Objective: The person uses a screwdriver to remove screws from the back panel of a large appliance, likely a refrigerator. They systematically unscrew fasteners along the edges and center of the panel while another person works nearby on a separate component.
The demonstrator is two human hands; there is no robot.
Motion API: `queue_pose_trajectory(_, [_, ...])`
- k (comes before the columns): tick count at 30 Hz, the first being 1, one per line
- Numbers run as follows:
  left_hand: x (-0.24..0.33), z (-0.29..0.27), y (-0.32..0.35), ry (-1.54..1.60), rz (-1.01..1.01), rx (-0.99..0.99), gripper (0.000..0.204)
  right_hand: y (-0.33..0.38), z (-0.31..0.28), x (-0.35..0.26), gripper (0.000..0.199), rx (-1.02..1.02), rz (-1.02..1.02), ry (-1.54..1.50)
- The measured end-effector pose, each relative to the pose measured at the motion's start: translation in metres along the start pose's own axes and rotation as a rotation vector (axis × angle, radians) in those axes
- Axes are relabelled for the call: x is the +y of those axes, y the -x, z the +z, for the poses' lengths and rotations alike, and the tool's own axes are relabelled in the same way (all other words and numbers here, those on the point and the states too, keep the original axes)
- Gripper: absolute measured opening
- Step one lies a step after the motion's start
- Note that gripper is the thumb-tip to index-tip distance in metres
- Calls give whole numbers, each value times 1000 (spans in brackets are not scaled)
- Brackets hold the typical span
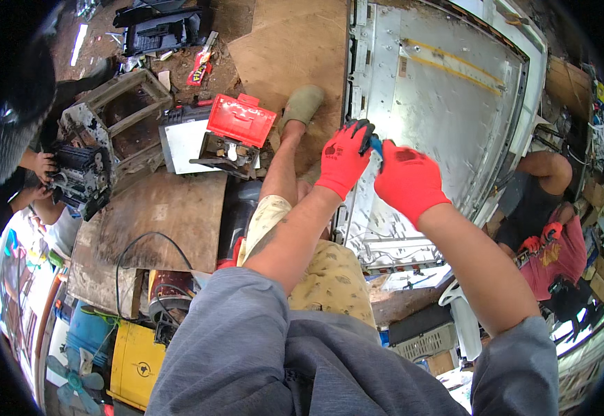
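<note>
My left hand [344,159], in a red glove with black fingertips, is closed at a small blue object [377,144]. Against its other side my right hand [410,179] is curled into a fist, in a matching red glove. Only a bit of the blue object shows between the gloves, so its kind cannot be made out. Both hands are above the left part of a large silvery metal panel [440,104] with a raised frame and a yellow strip. Whether the blue object touches the panel is hidden.
An open red toolbox [241,121] stands left of my leg, beside a wooden frame [125,114]. At far left a person's hands hold a black mechanical unit [83,177]. Another person in red gloves [541,239] sits at right. A plywood board [170,218] lies at lower left.
</note>
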State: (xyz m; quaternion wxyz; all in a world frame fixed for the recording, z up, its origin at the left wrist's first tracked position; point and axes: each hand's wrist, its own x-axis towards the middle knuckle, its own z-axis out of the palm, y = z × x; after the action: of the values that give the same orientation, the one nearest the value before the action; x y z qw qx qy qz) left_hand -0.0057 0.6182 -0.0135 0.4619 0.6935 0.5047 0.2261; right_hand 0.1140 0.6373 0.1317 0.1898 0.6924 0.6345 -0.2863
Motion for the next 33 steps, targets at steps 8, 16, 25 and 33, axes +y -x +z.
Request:
queue_pose_trajectory(8, [6, -6, -3, 94, 2, 3, 44, -8, -4, -5, 21, -66, 159, -350])
queue_pose_trajectory(16, [13, -4, 2, 121, -3, 25, 42, 0, 1, -20, 32, -168, 14, 183])
queue_pose_trajectory(25, [-7, -14, 3, 235, -134, -63, 42, 20, -18, -34, 28, 140, 22, -159])
queue_pose_trajectory(33, [5, -30, -3, 265, 13, -85, 47, 20, -16, -30, 28, 29, -83, -101])
